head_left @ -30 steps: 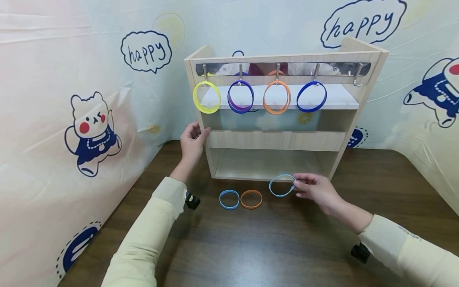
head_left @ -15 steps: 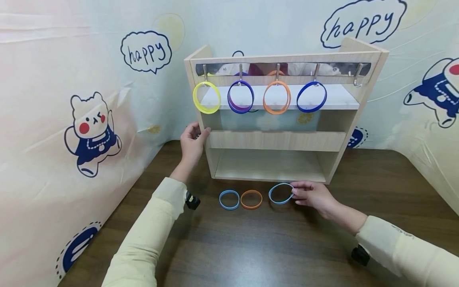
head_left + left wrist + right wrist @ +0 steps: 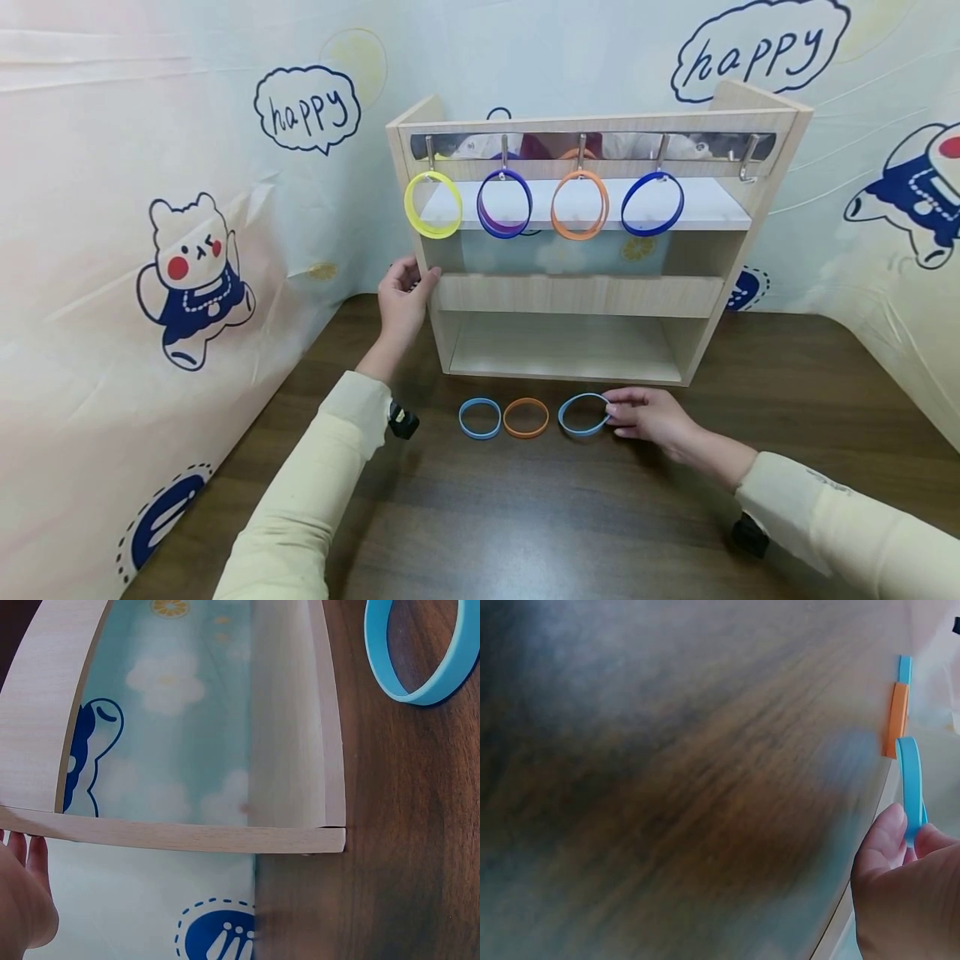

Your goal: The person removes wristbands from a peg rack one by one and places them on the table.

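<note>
The right hand (image 3: 652,419) holds a light-blue silicone band (image 3: 911,780) by its right rim, thumb and fingers closed to a narrow pinch, with the rest of the loop reaching out to the left of the fingertips, low over the table (image 3: 480,517); whether its underside touches the wood, I cannot tell. Just beyond that loop, further left of the same fingers, an orange band (image 3: 895,720) lies flat, and next to it, furthest from them, a second light-blue band (image 3: 480,436). The step in hand seems to be laying the pinched band into this row; if so, the next move calls for levelling it beside the orange one and loosening the pinch without nudging its neighbour. Past the right fingers, away from the person, stands a wooden shelf unit (image 3: 577,294). The left hand (image 3: 401,304) grips its left side panel, thumb at the front edge and fingers against the outer face, apparently to steady it. Well above both sets of fingers, a row of metal hooks carries a yellow band (image 3: 409,208), purple-blue bands (image 3: 501,231), orange loops (image 3: 577,236) and a dark-blue band (image 3: 651,230), with a bare hook (image 3: 748,158) at the right end. Farthest off, behind everything, hangs a printed cloth (image 3: 525,50).
</note>
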A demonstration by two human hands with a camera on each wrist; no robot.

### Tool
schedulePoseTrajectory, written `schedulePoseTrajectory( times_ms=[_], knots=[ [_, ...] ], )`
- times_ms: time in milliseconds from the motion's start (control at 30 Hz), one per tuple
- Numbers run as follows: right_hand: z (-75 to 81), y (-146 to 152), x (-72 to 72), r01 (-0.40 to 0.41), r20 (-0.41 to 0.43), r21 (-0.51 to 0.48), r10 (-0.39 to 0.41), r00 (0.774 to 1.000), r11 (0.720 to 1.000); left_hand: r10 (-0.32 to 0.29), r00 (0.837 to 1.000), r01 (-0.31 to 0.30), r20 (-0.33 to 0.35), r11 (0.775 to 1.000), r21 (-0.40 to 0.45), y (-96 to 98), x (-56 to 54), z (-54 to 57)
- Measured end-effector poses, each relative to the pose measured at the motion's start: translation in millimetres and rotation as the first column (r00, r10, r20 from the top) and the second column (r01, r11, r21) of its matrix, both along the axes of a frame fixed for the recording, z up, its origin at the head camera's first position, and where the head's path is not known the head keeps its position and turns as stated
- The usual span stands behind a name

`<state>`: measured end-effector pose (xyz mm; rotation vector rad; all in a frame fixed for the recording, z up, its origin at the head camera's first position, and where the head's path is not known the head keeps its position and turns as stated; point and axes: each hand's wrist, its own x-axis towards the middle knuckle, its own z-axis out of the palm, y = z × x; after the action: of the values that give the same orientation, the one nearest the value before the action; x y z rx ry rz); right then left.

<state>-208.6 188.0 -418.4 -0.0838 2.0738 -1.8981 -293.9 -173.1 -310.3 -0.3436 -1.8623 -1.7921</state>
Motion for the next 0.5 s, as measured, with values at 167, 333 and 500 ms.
schedulePoseTrajectory(
  times_ms=[167, 333, 500],
  knots=[
    [-0.2, -2.3, -0.2, -0.014, 0.027, 0.011, 0.014, 1.000, 1.000, 0.002, 1.000, -0.002, -0.002, 1.000, 0.000, 0.0, 0.1, -0.2],
    [-1.6, -4.0, -0.9, -0.020, 0.041, 0.024, 0.019, 0.999, 1.000, 0.004, 1.000, -0.004, -0.001, 1.000, -0.002, 0.6, 0.0, 0.3],
    [-2.6, -4.9, -1.5, -0.013, 0.042, 0.039, 0.011, 0.999, 0.999, -0.002, 1.000, 0.002, 0.006, 1.000, -0.002, 0.2, -0.6, 0.2]
  ],
)
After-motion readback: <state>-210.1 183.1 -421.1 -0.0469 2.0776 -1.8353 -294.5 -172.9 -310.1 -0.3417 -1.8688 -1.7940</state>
